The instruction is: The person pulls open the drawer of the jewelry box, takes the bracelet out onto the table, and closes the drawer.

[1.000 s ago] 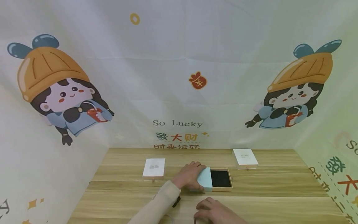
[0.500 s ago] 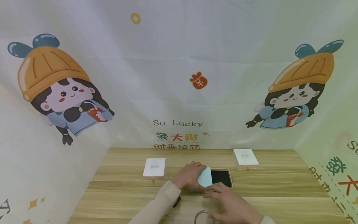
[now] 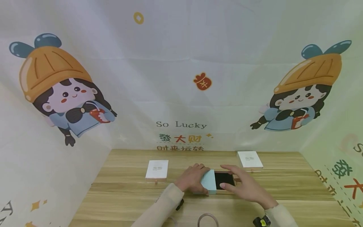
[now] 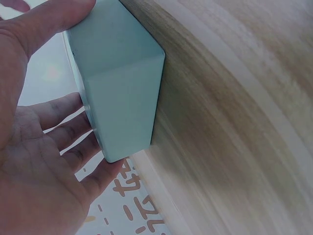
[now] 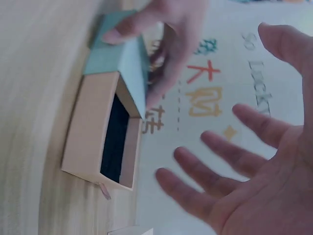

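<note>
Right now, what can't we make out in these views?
Left end of cover: head view, behind left hand.
Inner end of tray: right wrist view, inside cover.
Fine print on left white box: head view, too small.
Rest of grey loop: head view, cut by bottom edge.

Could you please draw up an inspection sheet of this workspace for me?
Surface: wood-grain tabletop, its visible part looks dry.
Job's things: light blue sleeve with its drawer partly out; black lining shows inside.
Clutter: left white box and right white box, both lying flat, farther back; contents not visible.
Left hand: grips the sleeve, thumb and fingers on opposite sides.
Right hand: fingers spread beside the drawer, no contact visible.
Cables: a greyish loop at the bottom of the head view, possibly a cable; ends not seen.
Surroundings: pale cloth printed with cartoon figures and "So Lucky".
</note>
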The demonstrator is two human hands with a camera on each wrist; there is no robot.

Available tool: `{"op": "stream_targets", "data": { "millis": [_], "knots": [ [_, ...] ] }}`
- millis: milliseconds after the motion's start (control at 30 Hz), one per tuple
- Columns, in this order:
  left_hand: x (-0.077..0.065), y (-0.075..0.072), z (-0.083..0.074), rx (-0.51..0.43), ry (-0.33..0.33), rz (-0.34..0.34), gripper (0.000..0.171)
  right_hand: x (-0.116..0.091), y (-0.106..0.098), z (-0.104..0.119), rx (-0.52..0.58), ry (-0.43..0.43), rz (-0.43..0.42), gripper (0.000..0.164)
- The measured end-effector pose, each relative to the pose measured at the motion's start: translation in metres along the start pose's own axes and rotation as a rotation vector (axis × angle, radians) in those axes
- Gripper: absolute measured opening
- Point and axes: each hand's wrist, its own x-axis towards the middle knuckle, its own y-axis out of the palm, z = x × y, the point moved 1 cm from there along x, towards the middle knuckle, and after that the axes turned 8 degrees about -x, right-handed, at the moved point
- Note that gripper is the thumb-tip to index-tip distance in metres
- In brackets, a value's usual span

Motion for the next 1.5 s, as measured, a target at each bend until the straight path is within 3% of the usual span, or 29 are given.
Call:
{"op": "stream_targets", "data": {
  "millis": [200, 433, 633, 733, 1100, 1500],
  "knots": [
    [0.001, 0.000, 0.000, 0.008, -0.001, 0.000, 0.091, 0.009, -0.013, -0.014, 0.175, 0.179, 0.045, 0.067],
    [0.002, 0.001, 0.001, 0.022, 0.005, 0.001, 0.092, 0.011, -0.020, -0.031, 0.420, 0.362, 0.032, 0.069],
    [0.003, 0.002, 0.002, 0.024, 0.008, 0.001, 0.091, 0.012, -0.018, -0.049, 0.483, 0.504, 0.065, 0.084],
    [0.003, 0.002, 0.001, 0.025, 0.006, 0.004, 0.092, 0.011, -0.014, -0.058, 0.521, 0.561, 0.068, 0.080],
    [0.002, 0.002, 0.002, 0.022, 0.003, 0.012, 0.092, 0.011, 0.007, -0.079, 0.546, 0.642, 0.082, 0.040],
    [0.001, 0.004, 0.004, 0.017, -0.003, 0.009, 0.093, 0.016, 0.021, -0.084, 0.413, 0.557, 0.043, 0.029]
  ]
}}
